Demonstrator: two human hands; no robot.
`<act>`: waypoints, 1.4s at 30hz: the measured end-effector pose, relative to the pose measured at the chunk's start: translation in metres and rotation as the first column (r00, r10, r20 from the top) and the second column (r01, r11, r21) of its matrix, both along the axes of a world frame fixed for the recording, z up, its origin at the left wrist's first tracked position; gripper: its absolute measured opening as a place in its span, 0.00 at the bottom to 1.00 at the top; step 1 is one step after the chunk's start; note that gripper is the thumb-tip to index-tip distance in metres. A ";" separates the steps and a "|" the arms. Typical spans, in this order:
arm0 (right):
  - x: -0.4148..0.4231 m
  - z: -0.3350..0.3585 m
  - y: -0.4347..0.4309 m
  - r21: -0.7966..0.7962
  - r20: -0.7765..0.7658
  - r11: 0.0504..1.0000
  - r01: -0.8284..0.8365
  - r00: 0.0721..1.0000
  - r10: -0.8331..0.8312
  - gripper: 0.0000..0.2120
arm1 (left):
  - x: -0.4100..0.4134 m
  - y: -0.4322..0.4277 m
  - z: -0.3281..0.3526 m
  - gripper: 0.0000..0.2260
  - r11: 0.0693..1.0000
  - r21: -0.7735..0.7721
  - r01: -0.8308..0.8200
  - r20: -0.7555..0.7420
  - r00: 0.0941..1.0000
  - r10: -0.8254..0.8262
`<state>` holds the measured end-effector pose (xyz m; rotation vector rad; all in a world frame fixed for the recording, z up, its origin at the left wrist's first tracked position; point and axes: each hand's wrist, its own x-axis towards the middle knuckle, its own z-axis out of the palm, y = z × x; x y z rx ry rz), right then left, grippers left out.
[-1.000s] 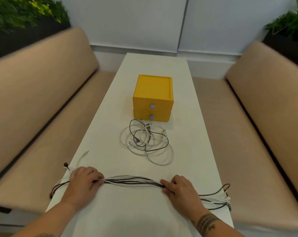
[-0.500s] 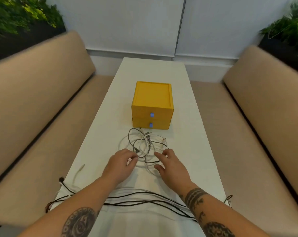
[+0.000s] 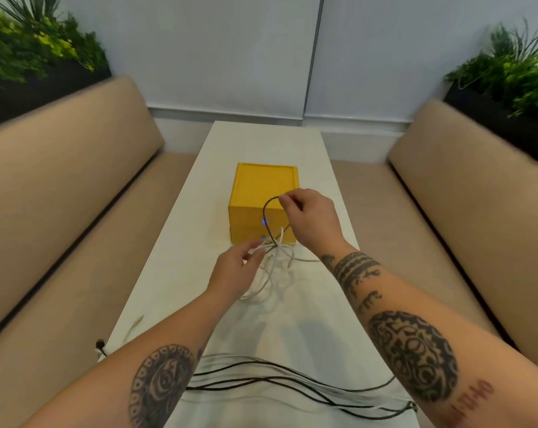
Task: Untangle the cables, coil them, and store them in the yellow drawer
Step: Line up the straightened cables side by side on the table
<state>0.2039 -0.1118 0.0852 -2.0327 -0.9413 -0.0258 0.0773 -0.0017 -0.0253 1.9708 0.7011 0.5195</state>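
Right hand (image 3: 311, 217), raised in front of the yellow drawers (image 3: 261, 183), holds a black cable (image 3: 266, 211) loop in a fingertip grip. Left hand (image 3: 235, 271), lower and nearer, closes its grip on white cables (image 3: 277, 257) of the tangle, which lies on the surface (image 3: 261, 140) just near of the drawers. Straight cables (image 3: 277, 381) lie across the near edge.
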 end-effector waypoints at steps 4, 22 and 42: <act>0.004 0.036 0.004 0.123 -0.039 0.992 0.021 0.999 -0.016 0.13 | 0.019 -0.002 0.035 0.13 1.000 -0.008 0.014 0.046 0.999 -0.013; 0.017 0.118 -0.010 0.577 -0.462 0.806 0.131 0.866 0.191 0.10 | 0.010 0.014 0.032 0.11 0.852 0.497 -0.167 -0.220 0.925 0.309; 0.019 0.114 0.007 0.419 -0.357 0.900 -0.117 0.890 0.282 0.09 | 0.038 0.008 0.107 0.10 0.999 0.024 0.024 0.094 0.995 -0.027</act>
